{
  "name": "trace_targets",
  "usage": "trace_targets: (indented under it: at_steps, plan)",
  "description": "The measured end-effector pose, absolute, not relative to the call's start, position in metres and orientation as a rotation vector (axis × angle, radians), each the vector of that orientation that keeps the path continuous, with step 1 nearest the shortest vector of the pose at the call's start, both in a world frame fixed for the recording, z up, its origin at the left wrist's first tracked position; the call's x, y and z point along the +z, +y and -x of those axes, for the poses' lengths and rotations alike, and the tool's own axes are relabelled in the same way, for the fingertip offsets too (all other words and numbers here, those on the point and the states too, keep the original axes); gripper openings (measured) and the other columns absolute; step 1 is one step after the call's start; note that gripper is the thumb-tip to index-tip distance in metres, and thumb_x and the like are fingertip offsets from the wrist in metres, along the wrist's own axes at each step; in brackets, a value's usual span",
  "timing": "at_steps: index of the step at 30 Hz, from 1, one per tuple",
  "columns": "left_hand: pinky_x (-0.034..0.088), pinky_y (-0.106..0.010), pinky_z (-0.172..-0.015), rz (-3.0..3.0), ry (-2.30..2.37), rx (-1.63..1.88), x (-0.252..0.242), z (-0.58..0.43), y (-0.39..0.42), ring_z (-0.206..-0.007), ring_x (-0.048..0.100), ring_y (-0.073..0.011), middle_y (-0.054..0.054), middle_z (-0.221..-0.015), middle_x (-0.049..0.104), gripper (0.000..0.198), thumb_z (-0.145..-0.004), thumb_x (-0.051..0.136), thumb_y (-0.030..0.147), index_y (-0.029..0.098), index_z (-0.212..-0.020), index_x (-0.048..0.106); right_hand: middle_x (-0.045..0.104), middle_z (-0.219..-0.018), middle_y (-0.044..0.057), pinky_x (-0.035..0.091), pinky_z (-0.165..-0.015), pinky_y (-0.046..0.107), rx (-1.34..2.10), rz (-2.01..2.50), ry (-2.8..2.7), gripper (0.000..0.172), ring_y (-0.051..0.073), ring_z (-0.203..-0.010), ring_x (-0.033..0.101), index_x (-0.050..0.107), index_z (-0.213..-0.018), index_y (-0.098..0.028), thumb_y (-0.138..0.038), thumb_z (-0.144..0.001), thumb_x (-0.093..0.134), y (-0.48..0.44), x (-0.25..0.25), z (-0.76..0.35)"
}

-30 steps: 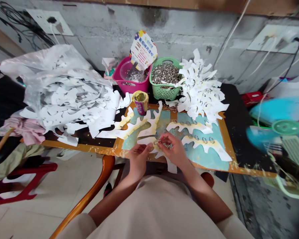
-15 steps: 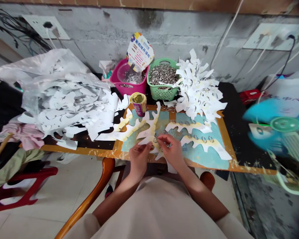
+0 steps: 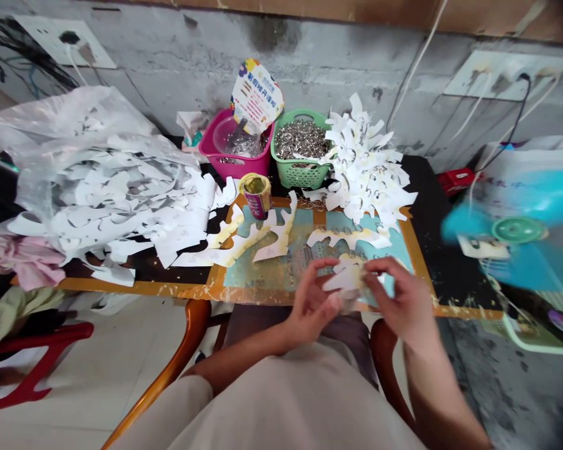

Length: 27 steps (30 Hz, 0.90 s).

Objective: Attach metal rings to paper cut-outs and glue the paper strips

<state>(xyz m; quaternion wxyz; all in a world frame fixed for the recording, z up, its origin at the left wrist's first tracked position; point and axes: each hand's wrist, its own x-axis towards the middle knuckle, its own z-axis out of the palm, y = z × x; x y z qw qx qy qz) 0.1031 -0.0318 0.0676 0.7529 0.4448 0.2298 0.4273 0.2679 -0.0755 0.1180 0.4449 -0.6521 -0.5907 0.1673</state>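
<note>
My left hand (image 3: 315, 306) is closed on a white cut-out paper piece (image 3: 346, 278), with its thumb along the lower edge. At the right end of the same piece, my right hand (image 3: 398, 297) pinches with thumb and forefinger; motion blurs it a little. The piece is held over the front edge of the blue work board (image 3: 244, 275). White strips with yellowish glue (image 3: 279, 244) lie to the left of my hands. Just beyond my hands is a strip with metal rings (image 3: 349, 239). An open glue can (image 3: 257, 199) stands behind the strips.
A pink basket (image 3: 237, 169) and a green basket of metal rings (image 3: 304, 172) stand at the back. Ringed white pieces (image 3: 366, 175) are heaped right of them; loose cut-outs (image 3: 117, 194) spill from a plastic bag at left. A blue fan (image 3: 518, 230) spins at right.
Both hands have moved right with the paper piece, from beside the glued strips to the board's right front. The view has shifted slightly.
</note>
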Motion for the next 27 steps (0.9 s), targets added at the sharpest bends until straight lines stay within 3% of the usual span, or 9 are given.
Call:
trace_targets:
  at_steps: [3, 6, 9, 11, 14, 17, 21, 27]
  plan:
    - [0.057, -0.038, -0.083, -1.006, 0.286, 0.861, 0.075, -0.121, -0.035, -0.096, 0.068, -0.0241, -0.010, -0.109, 0.065, 0.076, -0.075, 0.068, 0.070, 0.023, -0.129, 0.044, 0.066, -0.091, 0.005, 0.045, -0.070, 0.032, 0.182, 1.703, -1.671, 0.009, 0.021, -0.083, 0.059, 0.064, -0.097, -0.024, -0.020, -0.091, 0.059, -0.090, 0.144, -0.292]
    - [0.055, -0.029, -0.067, -1.146, 0.580, 0.899, 0.059, -0.117, -0.031, -0.069, 0.065, -0.0145, 0.000, -0.083, 0.066, 0.051, -0.088, 0.064, 0.053, 0.024, -0.123, 0.041, 0.066, -0.082, 0.004, 0.042, -0.076, 0.035, 0.149, 1.677, -2.019, 0.011, 0.021, -0.078, 0.056, 0.063, -0.092, -0.021, -0.017, -0.094, 0.053, -0.072, 0.125, -0.284]
    - [0.050, -0.027, -0.060, -1.459, 1.000, 0.879, 0.028, -0.089, -0.026, -0.060, 0.061, -0.0142, 0.004, -0.070, 0.062, 0.034, -0.094, 0.056, 0.035, 0.023, -0.123, 0.041, 0.066, -0.079, 0.006, 0.039, -0.078, 0.036, 0.250, 1.720, -2.277, 0.016, 0.023, -0.082, 0.054, 0.063, -0.088, -0.018, -0.013, -0.094, 0.049, -0.041, 0.076, -0.254]
    - [0.052, -0.033, -0.070, -1.755, 1.222, 0.826, 0.010, -0.063, -0.023, -0.070, 0.065, -0.0185, 0.001, -0.078, 0.066, 0.035, -0.093, 0.055, 0.027, 0.021, -0.125, 0.043, 0.067, -0.089, 0.009, 0.036, -0.081, 0.038, 0.209, 1.732, -2.414, 0.012, 0.026, -0.092, 0.053, 0.064, -0.092, -0.017, -0.013, -0.091, 0.053, -0.026, 0.048, -0.232]
    - [0.048, -0.045, -0.089, -2.135, 1.385, 0.847, -0.004, -0.035, -0.016, -0.102, 0.064, -0.0290, -0.010, -0.106, 0.068, 0.044, -0.085, 0.065, 0.027, 0.019, -0.124, 0.047, 0.065, -0.104, 0.011, 0.033, -0.083, 0.038, 0.119, 1.732, -2.505, 0.011, 0.027, -0.098, 0.050, 0.065, -0.096, -0.017, -0.015, -0.091, 0.055, -0.016, 0.028, -0.213]
    - [0.042, -0.047, -0.097, -2.328, 1.235, 0.771, -0.005, -0.032, 0.001, -0.117, 0.058, -0.0303, -0.011, -0.122, 0.066, 0.046, -0.083, 0.067, 0.023, 0.020, -0.126, 0.048, 0.065, -0.102, 0.010, 0.030, -0.080, 0.039, 0.083, 1.723, -2.521, 0.013, 0.027, -0.095, 0.049, 0.065, -0.099, -0.017, -0.017, -0.093, 0.054, -0.015, 0.027, -0.212]
    - [0.037, -0.046, -0.098, -2.305, 1.064, 0.680, -0.007, -0.046, 0.024, -0.115, 0.060, -0.0275, -0.008, -0.111, 0.073, 0.042, -0.084, 0.064, 0.019, 0.017, -0.124, 0.050, 0.064, -0.097, 0.011, 0.029, -0.078, 0.039, 0.016, 1.681, -2.492, 0.018, 0.028, -0.095, 0.049, 0.066, -0.105, -0.015, -0.016, -0.090, 0.055, -0.020, 0.019, -0.216]
    - [0.035, -0.045, -0.095, -2.353, 0.991, 0.662, -0.009, -0.045, 0.029, -0.118, 0.057, -0.0273, -0.006, -0.104, 0.075, 0.024, -0.088, 0.065, 0.022, 0.022, -0.112, 0.061, 0.062, -0.085, 0.010, 0.030, -0.081, 0.039, -0.062, 1.596, -2.358, 0.014, 0.025, -0.086, 0.049, 0.065, -0.087, -0.015, -0.011, -0.087, 0.052, -0.040, 0.003, -0.217]
